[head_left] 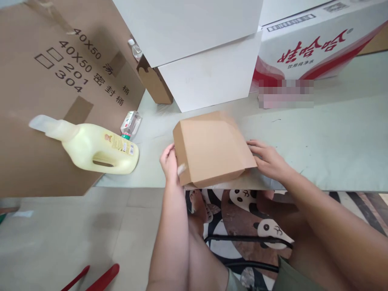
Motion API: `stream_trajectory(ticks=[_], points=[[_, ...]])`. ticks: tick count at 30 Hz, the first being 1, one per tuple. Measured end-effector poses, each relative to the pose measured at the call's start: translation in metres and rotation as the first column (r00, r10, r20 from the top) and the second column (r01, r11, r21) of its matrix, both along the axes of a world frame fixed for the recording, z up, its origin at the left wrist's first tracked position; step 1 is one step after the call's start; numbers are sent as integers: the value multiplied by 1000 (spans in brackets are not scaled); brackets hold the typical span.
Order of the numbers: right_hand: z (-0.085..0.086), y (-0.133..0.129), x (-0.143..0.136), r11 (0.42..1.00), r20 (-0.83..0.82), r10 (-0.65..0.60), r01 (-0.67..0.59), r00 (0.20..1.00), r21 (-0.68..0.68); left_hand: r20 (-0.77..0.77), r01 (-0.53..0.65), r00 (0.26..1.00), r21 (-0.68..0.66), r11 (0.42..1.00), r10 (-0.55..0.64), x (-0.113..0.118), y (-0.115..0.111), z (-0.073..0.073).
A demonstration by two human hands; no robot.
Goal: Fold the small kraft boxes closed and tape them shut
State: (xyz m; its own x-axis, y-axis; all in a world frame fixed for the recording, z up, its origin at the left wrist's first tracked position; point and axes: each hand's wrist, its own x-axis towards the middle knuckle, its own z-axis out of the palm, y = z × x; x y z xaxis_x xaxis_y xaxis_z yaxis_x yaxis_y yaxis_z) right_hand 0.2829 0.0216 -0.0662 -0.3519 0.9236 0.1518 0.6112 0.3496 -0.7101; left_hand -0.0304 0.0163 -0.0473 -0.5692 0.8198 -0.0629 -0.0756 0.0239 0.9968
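While we are looking down from the head camera, we are seeing both hands working a small brown cardboard box (pixel 212 147) that is lying flat on the pale green table (pixel 333 141), right at its near edge. Our left hand (pixel 169 161) is pressing against the box's left side, fingers curled loosely and held together against the cardboard wall, the thumb tucked at the near corner where a scrap of pale tape is showing. Our right hand (pixel 268 159) is lying on the table at the box's right edge, fingers stretched out flat and slightly spread, fingertips touching the cardboard; it is not gripping anything. Whether the left fingers are actually clasping the wall or only pushing on it, we cannot tell.

Off to the left, a pale yellow jug (pixel 97 147) with a handle is lying on its side on a big flattened brown carton (pixel 36 81) printed with numbers. Just beside the jug's base, a small clear plastic bottle (pixel 131 123) is lying on the table. Behind the box, large white boxes (pixel 206 52) are sitting stacked, and to their right a red-and-white printed carton (pixel 309 48) is standing. Below the table edge we are seeing a panda-patterned floor mat (pixel 260 220) between our knees.
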Motion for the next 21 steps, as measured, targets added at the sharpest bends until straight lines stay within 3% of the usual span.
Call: stream_trajectory(ticks=[3,7,9,13,15,18,21], points=[[10,-4,4,987,-183,143,-153,973,-41,164,38,986,-13,999,-36,7,-2,7],[20,-9,7,992,-348,36,-76,937,-102,190,207,962,-28,978,-198,9,-6,13],[19,-13,7,982,-412,4,-81,911,-171,165,204,965,9,979,-203,5,-5,11],[10,-18,3,967,-459,86,-184,885,-175,170,106,979,40,993,-112,-2,-4,11],[7,-19,-2,973,-445,42,-138,895,-186,234,155,958,62,986,-165,0,-7,16],[11,-18,-8,974,-418,-141,51,897,-220,344,290,888,95,952,-305,11,-17,29],[20,-17,-10,953,-355,-283,219,891,-210,330,318,891,34,948,-311,21,-22,34]])
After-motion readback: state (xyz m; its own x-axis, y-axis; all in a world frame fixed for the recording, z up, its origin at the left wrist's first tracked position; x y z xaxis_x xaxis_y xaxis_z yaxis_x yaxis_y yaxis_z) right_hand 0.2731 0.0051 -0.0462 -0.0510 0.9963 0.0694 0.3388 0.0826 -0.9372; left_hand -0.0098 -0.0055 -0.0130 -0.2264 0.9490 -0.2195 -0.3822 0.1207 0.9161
